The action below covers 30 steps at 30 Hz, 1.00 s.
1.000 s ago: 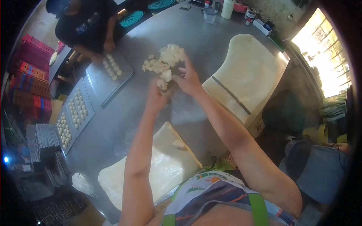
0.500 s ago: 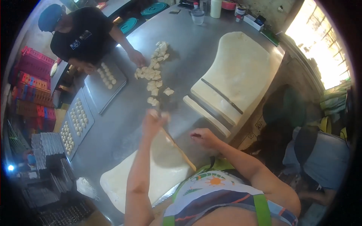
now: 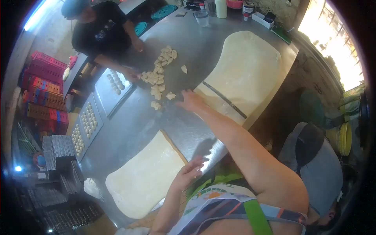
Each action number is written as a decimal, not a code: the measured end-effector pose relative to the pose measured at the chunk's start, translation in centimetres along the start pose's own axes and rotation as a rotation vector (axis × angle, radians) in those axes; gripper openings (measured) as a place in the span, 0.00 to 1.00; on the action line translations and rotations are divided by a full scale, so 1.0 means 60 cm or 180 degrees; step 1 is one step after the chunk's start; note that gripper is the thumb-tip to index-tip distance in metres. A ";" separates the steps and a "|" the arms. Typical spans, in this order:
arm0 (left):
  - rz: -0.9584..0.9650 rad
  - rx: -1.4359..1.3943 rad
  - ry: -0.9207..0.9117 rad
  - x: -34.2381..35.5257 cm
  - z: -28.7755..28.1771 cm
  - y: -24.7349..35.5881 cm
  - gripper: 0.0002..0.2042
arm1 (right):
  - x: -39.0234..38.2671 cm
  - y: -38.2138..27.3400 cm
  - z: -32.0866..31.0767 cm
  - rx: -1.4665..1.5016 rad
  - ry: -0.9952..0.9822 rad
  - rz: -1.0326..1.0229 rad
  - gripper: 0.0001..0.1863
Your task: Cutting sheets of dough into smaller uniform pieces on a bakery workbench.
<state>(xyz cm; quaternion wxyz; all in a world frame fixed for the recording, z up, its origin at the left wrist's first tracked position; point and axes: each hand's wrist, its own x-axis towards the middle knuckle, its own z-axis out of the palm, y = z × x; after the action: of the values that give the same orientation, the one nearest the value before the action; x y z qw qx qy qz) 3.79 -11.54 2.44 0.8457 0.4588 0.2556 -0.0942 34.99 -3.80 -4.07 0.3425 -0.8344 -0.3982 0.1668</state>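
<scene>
My right hand [image 3: 192, 101] stretches forward across the metal table, its fingers apart, close to the cut edge of a large flat dough sheet [image 3: 250, 62]. That forearm covers the place beside the edge, so any dough strip there is hidden. A long dark-bladed knife [image 3: 225, 100] lies on this sheet. My left hand [image 3: 190, 172] hovers by the near corner of a second dough sheet [image 3: 145, 176], fingers loosely spread and nothing visible in them. Beyond my right hand lies a pile of cut dough pieces [image 3: 156, 76], with a single dough piece [image 3: 184, 69] to its right.
Across the table a person in a dark shirt [image 3: 103, 33] reaches toward the pile. Trays of dough balls [image 3: 113, 98] line the left side. A clear plastic tub [image 3: 201, 18] and a white bottle [image 3: 221, 8] stand at the far end. Another person [image 3: 319, 168] is bent over at right.
My left hand has drawn back toward me from the far end of the near sheet. My right hand has reached forward to the other sheet. A single dough piece now appears right of the pile.
</scene>
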 end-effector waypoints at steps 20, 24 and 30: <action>0.1525 0.1457 0.0405 0.110 0.004 0.014 0.20 | -0.455 -0.302 -0.238 0.2350 0.1238 -0.0346 0.13; 0.2519 0.1744 0.0672 0.063 -0.112 0.063 0.14 | -0.483 -0.188 -0.246 0.2271 0.1863 -0.0576 0.11; 0.1430 0.3786 -0.0391 -0.049 -0.201 0.138 0.18 | -0.521 -0.171 -0.136 0.0472 0.1268 0.0113 0.12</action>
<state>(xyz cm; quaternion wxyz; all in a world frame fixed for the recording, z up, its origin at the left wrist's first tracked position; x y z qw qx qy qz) 0.40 2.86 4.58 0.4588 0.8860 0.0083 -0.0665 14.23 -27.14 9.14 0.4719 -0.8304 -0.2944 0.0334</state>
